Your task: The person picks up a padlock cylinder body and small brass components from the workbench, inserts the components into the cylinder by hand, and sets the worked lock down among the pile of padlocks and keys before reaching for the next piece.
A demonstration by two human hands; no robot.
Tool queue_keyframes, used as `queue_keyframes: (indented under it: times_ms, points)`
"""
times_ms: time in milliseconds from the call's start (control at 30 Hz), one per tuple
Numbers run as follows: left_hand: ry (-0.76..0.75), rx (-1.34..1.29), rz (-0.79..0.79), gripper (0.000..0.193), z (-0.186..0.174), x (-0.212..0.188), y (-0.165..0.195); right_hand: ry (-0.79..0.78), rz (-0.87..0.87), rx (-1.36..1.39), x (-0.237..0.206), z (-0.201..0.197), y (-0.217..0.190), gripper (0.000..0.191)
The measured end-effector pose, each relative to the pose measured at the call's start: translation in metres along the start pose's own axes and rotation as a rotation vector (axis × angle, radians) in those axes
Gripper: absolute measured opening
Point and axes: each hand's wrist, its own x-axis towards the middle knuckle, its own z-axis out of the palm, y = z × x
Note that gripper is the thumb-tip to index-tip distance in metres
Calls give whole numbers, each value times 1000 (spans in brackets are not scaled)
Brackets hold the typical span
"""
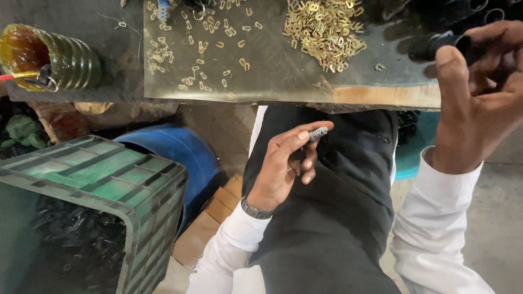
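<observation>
Hands over lap, left hand (283,163) pinching small grey spring (318,133), right hand (479,98) gripping black tube (436,46).

Small assembly workshop, worn bench (381,95) strewn with brass clips (324,30), green plastic crate (109,179) of black parts, bare concrete floor (501,218)

Soft daylight is falling evenly from above, lighting the white sleeves brightly while the dark trousers are swallowing detail. The glossy sheet on the counter (272,81) is throwing a faint glare and reflecting dark shapes at its upper right. Shadow is pooling under the counter edge and inside the green crate (98,179). The right hand (479,103), close to the lens, is looking slightly soft, and the frame corners are stretching.
</observation>
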Motion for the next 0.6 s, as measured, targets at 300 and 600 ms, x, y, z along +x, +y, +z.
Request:
queue_keyframes:
  times_ms: [300,600]
  points:
    - [-6,2,-8,42,3,-1,-4,-50,121,418,-19,7,-31,28]
    - [-33,109,139,27,3,1,-26,-304,248,467,-90,24,-15,28]
